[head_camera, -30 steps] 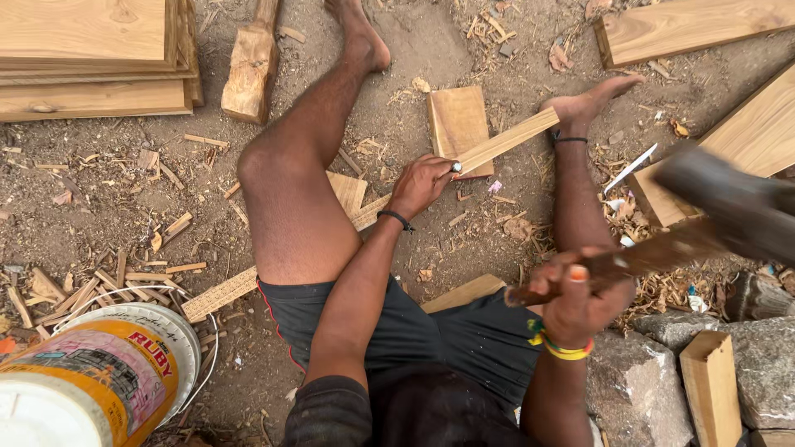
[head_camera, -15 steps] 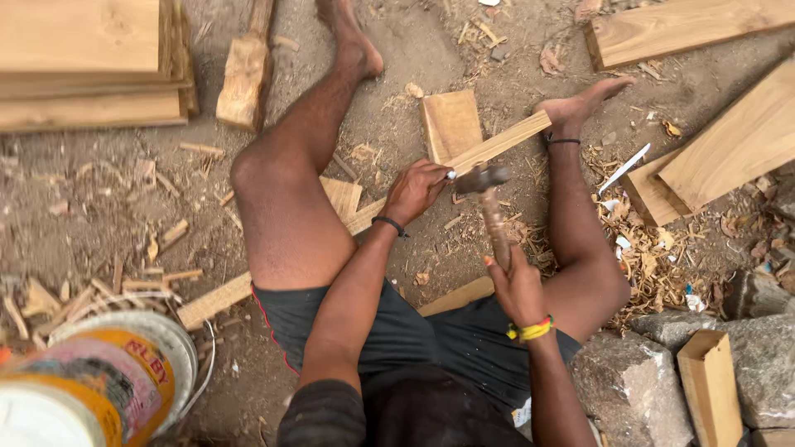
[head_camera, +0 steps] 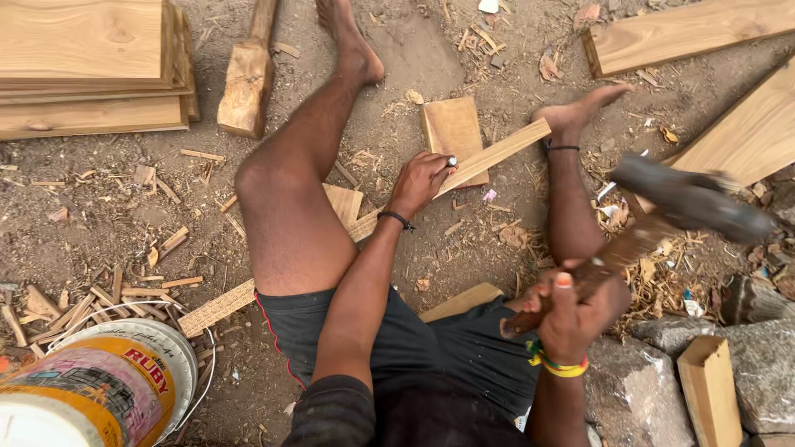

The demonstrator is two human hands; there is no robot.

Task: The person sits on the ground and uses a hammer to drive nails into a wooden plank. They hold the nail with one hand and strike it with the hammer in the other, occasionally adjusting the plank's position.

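Observation:
I sit on the dirt with my legs spread. My left hand (head_camera: pixel 422 180) grips a chisel (head_camera: pixel 451 161) pressed onto a long wooden strip (head_camera: pixel 497 153) that runs diagonally under my left leg and rests on a small wooden block (head_camera: pixel 451 128). My right foot (head_camera: pixel 580 112) pins the strip's far end. My right hand (head_camera: pixel 571 310) is closed around the wooden handle of a hammer (head_camera: pixel 691 199), raised to the right and blurred, well away from the chisel.
Stacked planks (head_camera: pixel 83 66) lie at top left, a wooden mallet (head_camera: pixel 248 79) beside them. More planks (head_camera: pixel 745 124) sit at right. A paint bucket (head_camera: pixel 99 389) stands at bottom left among wood chips (head_camera: pixel 74 298). Stones (head_camera: pixel 662 372) and a small block (head_camera: pixel 708 389) are at bottom right.
Half a second ago the hammer head was down on the chisel by my left hand; now my right hand has swung it back up and to the right. My left hand stays put.

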